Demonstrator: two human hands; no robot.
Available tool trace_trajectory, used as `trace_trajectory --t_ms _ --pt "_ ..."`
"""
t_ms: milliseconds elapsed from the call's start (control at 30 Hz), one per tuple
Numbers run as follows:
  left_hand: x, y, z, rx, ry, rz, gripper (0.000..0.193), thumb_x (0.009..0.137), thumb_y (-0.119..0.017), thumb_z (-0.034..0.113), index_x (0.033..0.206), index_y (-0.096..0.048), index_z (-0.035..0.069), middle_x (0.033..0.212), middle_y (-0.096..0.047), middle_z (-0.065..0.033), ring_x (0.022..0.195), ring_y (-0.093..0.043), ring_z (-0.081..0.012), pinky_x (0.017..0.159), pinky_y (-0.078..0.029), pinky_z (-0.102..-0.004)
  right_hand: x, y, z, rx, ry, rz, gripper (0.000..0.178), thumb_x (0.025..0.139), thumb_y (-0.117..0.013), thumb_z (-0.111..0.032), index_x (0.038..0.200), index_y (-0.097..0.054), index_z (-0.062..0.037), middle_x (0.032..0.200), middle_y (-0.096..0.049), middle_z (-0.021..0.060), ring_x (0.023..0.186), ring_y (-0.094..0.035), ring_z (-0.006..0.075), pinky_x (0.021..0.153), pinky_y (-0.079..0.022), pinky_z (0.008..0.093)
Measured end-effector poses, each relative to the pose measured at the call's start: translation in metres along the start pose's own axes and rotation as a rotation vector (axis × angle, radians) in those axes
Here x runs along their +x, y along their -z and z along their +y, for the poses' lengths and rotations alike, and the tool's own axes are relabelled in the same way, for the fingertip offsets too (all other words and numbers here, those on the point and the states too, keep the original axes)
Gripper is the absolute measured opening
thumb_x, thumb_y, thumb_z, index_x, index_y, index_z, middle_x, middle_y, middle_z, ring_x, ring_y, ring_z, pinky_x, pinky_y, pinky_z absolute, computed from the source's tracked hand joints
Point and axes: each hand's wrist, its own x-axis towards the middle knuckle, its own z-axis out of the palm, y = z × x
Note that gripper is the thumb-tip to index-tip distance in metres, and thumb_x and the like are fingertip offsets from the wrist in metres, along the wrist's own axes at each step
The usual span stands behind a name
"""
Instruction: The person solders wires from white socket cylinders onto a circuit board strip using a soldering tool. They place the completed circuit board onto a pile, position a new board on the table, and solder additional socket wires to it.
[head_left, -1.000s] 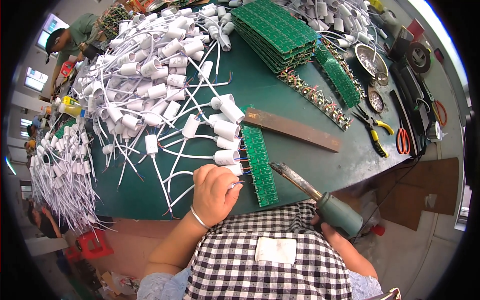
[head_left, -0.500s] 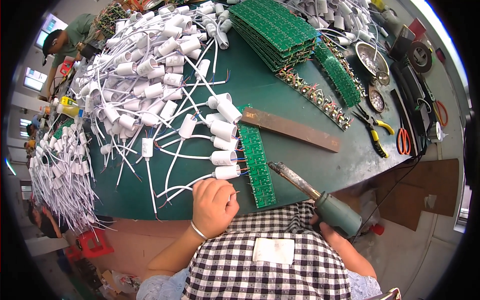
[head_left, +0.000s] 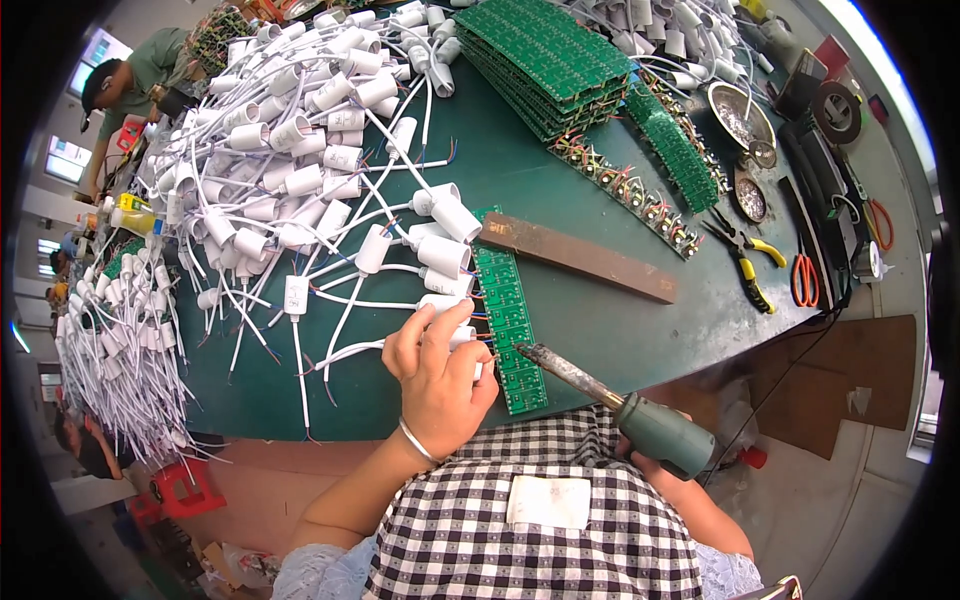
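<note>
My left hand is closed at the lower end of a green circuit board strip. Between its thumb and fingers shows part of a white lamp holder, mostly hidden by the hand. Further cabled lamp holders lie in a row along the strip's left edge, their coloured wires reaching the board. My right hand, largely hidden behind the handle, grips a soldering iron with a green handle. The iron's dark tip is over or on the strip, close to my left fingertips; contact is unclear.
A brown bar lies across the strip's top end. A large heap of white lamp holders covers the left. Stacked green boards stand at the back. Pliers, orange-handled scissors and a metal bowl lie right. Another person works far left.
My left hand has moved up and right to the board's edge, bringing the lamp holder with it. The soldering iron's tip has shifted left and slightly down onto or over the strip.
</note>
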Motion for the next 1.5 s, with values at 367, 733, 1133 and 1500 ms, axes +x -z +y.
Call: trace_trajectory --t_ms 367,733,1133,1500 --pt "0.001 -0.004 0.000 -0.009 0.011 0.024 0.018 0.067 -0.066 0.004 0.080 -0.056 0.011 0.127 -0.049 -0.0084 0.120 -0.037 -0.0338 0.099 -0.024 -0.0447 -0.004 0.000 0.010 -0.196 -0.048 0.006 0.030 0.073 -0.070 -0.013 0.100 -0.064 -0.0043 0.098 -0.064 0.0112 0.082 -0.063 0.0261 0.075 -0.049 0.0333" --pt "0.000 -0.007 -0.001 -0.013 0.007 0.055 0.018 0.066 -0.067 0.008 0.079 -0.056 0.013 0.123 -0.051 -0.0039 0.117 -0.039 -0.0294 0.093 -0.026 -0.0457 0.008 0.005 0.002 -0.235 0.203 -0.086 0.030 0.074 -0.068 -0.014 0.101 -0.063 -0.0022 0.092 -0.065 0.0096 0.080 -0.065 0.0210 0.072 -0.051 0.0307" --pt "0.000 -0.006 -0.001 -0.039 0.014 0.040 0.017 0.067 -0.067 0.005 0.079 -0.056 0.011 0.124 -0.051 -0.0080 0.118 -0.038 -0.0334 0.099 -0.026 -0.0440 0.007 0.000 0.002 -0.116 0.095 -0.124 0.044 0.074 -0.064 -0.012 0.113 -0.050 0.0036 0.077 -0.063 0.0074 0.070 -0.062 0.0166 0.067 -0.049 0.0280" --pt "0.002 -0.005 -0.001 -0.025 0.007 0.045 0.017 0.067 -0.067 0.005 0.078 -0.055 0.011 0.120 -0.053 -0.0067 0.114 -0.041 -0.0324 0.097 -0.028 -0.0438 0.008 0.003 -0.003 -0.366 0.208 -0.139 0.026 0.074 -0.065 -0.009 0.098 -0.061 0.0001 0.085 -0.063 0.0094 0.073 -0.063 0.0200 0.069 -0.050 0.0299"
